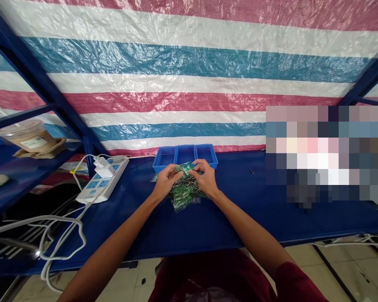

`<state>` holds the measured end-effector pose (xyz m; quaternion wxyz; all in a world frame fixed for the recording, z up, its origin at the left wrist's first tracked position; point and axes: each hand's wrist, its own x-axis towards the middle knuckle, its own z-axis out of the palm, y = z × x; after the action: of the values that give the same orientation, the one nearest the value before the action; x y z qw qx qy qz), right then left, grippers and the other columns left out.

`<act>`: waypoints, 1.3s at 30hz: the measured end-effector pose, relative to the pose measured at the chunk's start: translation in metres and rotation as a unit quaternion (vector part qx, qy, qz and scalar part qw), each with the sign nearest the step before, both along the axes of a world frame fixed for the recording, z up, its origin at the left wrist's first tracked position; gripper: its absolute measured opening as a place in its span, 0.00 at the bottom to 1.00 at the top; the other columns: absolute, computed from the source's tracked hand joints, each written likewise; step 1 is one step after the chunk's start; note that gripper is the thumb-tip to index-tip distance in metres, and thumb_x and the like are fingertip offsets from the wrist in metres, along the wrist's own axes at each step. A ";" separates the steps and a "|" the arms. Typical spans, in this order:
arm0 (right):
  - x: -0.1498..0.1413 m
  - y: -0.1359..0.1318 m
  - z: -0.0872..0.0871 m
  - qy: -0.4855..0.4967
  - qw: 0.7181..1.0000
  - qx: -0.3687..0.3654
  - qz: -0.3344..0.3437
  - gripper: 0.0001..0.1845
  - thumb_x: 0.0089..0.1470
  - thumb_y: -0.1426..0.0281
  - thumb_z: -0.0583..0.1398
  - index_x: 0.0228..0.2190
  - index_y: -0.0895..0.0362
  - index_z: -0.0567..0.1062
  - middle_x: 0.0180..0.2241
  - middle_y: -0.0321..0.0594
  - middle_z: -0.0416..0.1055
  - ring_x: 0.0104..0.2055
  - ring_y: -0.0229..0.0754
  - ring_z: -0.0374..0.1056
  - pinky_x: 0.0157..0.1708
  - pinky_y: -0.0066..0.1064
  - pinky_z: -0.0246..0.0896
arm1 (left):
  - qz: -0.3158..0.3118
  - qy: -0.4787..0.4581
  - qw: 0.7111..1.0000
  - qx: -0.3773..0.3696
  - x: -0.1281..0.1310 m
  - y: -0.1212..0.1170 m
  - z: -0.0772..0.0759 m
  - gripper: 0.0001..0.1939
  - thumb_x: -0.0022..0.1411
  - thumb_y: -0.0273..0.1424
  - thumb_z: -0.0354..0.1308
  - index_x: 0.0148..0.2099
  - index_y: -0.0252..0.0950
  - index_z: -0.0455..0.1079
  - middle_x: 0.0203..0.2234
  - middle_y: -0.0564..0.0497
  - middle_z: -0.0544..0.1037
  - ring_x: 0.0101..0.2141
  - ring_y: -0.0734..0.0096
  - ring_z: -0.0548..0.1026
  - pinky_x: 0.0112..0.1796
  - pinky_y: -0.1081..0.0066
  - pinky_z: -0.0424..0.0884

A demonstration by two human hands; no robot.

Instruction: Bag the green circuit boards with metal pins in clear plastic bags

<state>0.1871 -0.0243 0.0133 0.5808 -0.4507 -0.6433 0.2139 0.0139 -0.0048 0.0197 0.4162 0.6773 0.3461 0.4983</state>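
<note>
Between my two hands is a small clear green plastic bag (185, 167), raised above a pile of similar green bags (185, 197). My left hand (167, 181) pinches the bag's left side with thumb and fingers. On the other side my right hand (204, 176) grips its right edge, thumb toward the middle. Small dark and silvery pieces, too small to name, show among the bags under my hands. Just behind the pile stands a blue tray (166, 158) split into three compartments; my fingers partly cover its front.
A white power strip (105, 184) with a plugged-in adapter and looping white cables (63, 235) lies to the left. On the left shelf a drink cup (34, 136) sits in a cardboard holder. One tiny dark piece (251, 171) lies on the blue table (239, 201). The far right is pixelated.
</note>
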 end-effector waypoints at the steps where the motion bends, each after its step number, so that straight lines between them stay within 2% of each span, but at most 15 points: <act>1: 0.001 -0.001 0.000 0.004 1.000 -0.015 0.011 0.15 0.58 0.60 0.56 0.44 0.55 0.70 0.23 0.33 0.68 0.26 0.39 0.68 0.29 0.30 0.65 | -0.005 -0.010 1.000 -0.028 0.000 0.000 -0.001 0.18 0.55 0.42 0.63 0.42 0.36 0.68 0.26 0.52 0.75 0.27 0.68 0.76 0.31 0.69 0.73; 3: 0.003 -0.001 0.000 -0.016 0.999 -0.008 0.030 0.15 0.63 0.63 0.50 0.48 0.54 0.67 0.25 0.34 0.69 0.27 0.38 0.68 0.31 0.30 0.66 | -0.007 -0.040 0.997 -0.067 0.000 0.000 -0.001 0.21 0.55 0.40 0.63 0.48 0.37 0.64 0.21 0.57 0.71 0.21 0.72 0.73 0.26 0.72 0.71; 5: 0.005 -0.001 -0.001 -0.071 0.996 0.047 0.040 0.16 0.64 0.67 0.45 0.49 0.54 0.67 0.35 0.41 0.72 0.36 0.40 0.70 0.38 0.34 0.67 | -0.004 -0.076 0.994 -0.081 0.000 0.000 0.000 0.23 0.55 0.39 0.64 0.50 0.39 0.62 0.19 0.60 0.69 0.18 0.75 0.71 0.24 0.74 0.69; 7: 0.007 0.001 -0.001 -0.133 0.984 0.108 0.053 0.16 0.63 0.69 0.47 0.48 0.54 0.68 0.47 0.48 0.67 0.48 0.45 0.67 0.45 0.38 0.65 | -0.012 -0.092 0.991 -0.092 0.000 0.000 0.002 0.20 0.54 0.39 0.65 0.46 0.38 0.65 0.19 0.59 0.69 0.17 0.76 0.70 0.23 0.74 0.69; 9: 0.007 0.004 -0.003 -0.162 0.976 0.136 0.045 0.14 0.62 0.69 0.49 0.45 0.53 0.70 0.51 0.50 0.63 0.53 0.48 0.63 0.48 0.41 0.63 | -0.021 -0.085 0.991 -0.102 0.001 0.001 0.002 0.16 0.55 0.41 0.64 0.40 0.35 0.68 0.21 0.55 0.71 0.19 0.75 0.70 0.23 0.72 0.70; 12: 0.007 0.007 -0.005 -0.161 0.979 0.126 0.017 0.11 0.62 0.68 0.50 0.40 0.54 0.72 0.48 0.50 0.65 0.52 0.48 0.63 0.49 0.41 0.62 | -0.008 -0.053 0.995 -0.085 0.002 0.001 0.001 0.21 0.60 0.48 0.55 0.35 0.33 0.72 0.31 0.46 0.76 0.28 0.66 0.75 0.26 0.69 0.72; 15: 0.006 0.008 -0.006 -0.151 0.985 0.084 0.002 0.11 0.62 0.64 0.53 0.35 0.55 0.73 0.37 0.45 0.71 0.41 0.45 0.68 0.43 0.37 0.64 | 0.001 -0.009 1.000 -0.026 0.001 0.000 0.000 0.26 0.60 0.52 0.52 0.32 0.32 0.73 0.40 0.41 0.76 0.38 0.59 0.75 0.31 0.67 0.75; 19: 0.003 0.002 -0.003 -0.110 0.994 0.024 0.008 0.14 0.61 0.61 0.53 0.35 0.56 0.74 0.28 0.39 0.72 0.31 0.41 0.68 0.35 0.32 0.64 | 0.008 0.032 0.999 -0.009 -0.001 -0.001 -0.001 0.18 0.55 0.44 0.62 0.39 0.34 0.72 0.26 0.50 0.76 0.28 0.66 0.76 0.30 0.69 0.73; 22: 0.003 -0.002 0.002 -0.091 0.995 0.043 0.016 0.17 0.64 0.65 0.48 0.46 0.55 0.72 0.37 0.42 0.73 0.37 0.42 0.70 0.39 0.33 0.65 | 0.007 -0.018 0.999 -0.037 -0.001 -0.001 0.000 0.26 0.56 0.39 0.63 0.54 0.38 0.63 0.18 0.59 0.69 0.20 0.73 0.72 0.26 0.72 0.70; 25: 0.004 -0.002 0.003 -0.122 0.987 0.092 0.038 0.22 0.64 0.70 0.43 0.56 0.51 0.65 0.51 0.46 0.66 0.46 0.42 0.67 0.44 0.36 0.65 | -0.007 -0.088 0.994 -0.068 -0.001 -0.001 0.004 0.29 0.56 0.37 0.64 0.57 0.41 0.57 0.17 0.62 0.66 0.17 0.76 0.69 0.23 0.75 0.67; 28: 0.004 0.000 0.000 -0.157 0.978 0.126 0.059 0.20 0.62 0.71 0.46 0.51 0.51 0.69 0.56 0.48 0.60 0.50 0.44 0.65 0.45 0.39 0.65 | -0.049 -0.114 0.985 -0.120 0.000 -0.002 0.009 0.26 0.55 0.37 0.64 0.53 0.40 0.61 0.18 0.61 0.67 0.17 0.77 0.67 0.22 0.75 0.65; 30: 0.003 0.002 -0.002 -0.142 0.980 0.130 0.052 0.15 0.62 0.68 0.50 0.43 0.53 0.74 0.52 0.49 0.63 0.48 0.45 0.65 0.47 0.40 0.65 | -0.065 -0.113 0.981 -0.141 0.000 -0.003 0.011 0.23 0.56 0.39 0.63 0.51 0.39 0.63 0.16 0.60 0.66 0.15 0.78 0.65 0.19 0.76 0.62; 35: 0.004 0.005 0.003 0.002 0.999 0.005 0.047 0.14 0.56 0.58 0.58 0.34 0.56 0.73 0.32 0.42 0.71 0.35 0.42 0.68 0.37 0.35 0.67 | 0.056 -0.113 0.990 -0.064 -0.003 -0.001 0.011 0.16 0.63 0.45 0.54 0.42 0.36 0.68 0.11 0.61 0.58 0.11 0.81 0.54 0.15 0.78 0.51; 37: 0.009 0.003 0.011 0.045 0.983 -0.094 0.148 0.16 0.51 0.56 0.62 0.34 0.56 0.72 0.26 0.37 0.69 0.27 0.38 0.66 0.28 0.31 0.65 | 0.104 -0.090 0.990 -0.027 -0.005 0.000 0.011 0.16 0.62 0.44 0.55 0.39 0.35 0.69 0.11 0.61 0.58 0.12 0.81 0.55 0.15 0.78 0.51; 39: 0.015 0.001 0.020 0.031 0.936 -0.206 0.284 0.16 0.48 0.57 0.64 0.30 0.57 0.72 0.20 0.31 0.64 0.21 0.34 0.62 0.22 0.27 0.59 | 0.133 -0.077 0.988 -0.007 -0.007 0.001 0.011 0.15 0.61 0.42 0.57 0.37 0.35 0.70 0.11 0.60 0.58 0.13 0.81 0.55 0.15 0.79 0.52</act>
<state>0.2023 -0.0233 0.0330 0.4101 -0.3522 -0.6678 0.5117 0.0073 -0.0040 0.0308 0.3761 0.5816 0.4036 0.5978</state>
